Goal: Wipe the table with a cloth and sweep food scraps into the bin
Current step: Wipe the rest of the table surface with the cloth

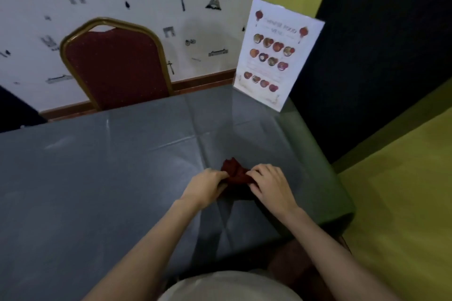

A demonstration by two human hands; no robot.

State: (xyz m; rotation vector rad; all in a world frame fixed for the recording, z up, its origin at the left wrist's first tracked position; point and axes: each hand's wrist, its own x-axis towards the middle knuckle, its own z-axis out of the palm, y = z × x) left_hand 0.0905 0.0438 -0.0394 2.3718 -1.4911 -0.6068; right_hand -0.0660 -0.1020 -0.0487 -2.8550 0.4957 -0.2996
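A dark red cloth (235,171) lies bunched on the grey table cover (102,178), right of the middle and toward the near edge. My left hand (207,186) pinches its left side. My right hand (269,184) grips its right side, fingers curled over the fabric. Both hands rest on the table with the cloth between them. No food scraps or bin show in this view.
A standing menu card (275,54) sits at the table's far right corner. A red chair with a gold frame (115,63) stands behind the far edge, against the patterned wall. The table's right edge drops off beside a yellow-green floor (403,203).
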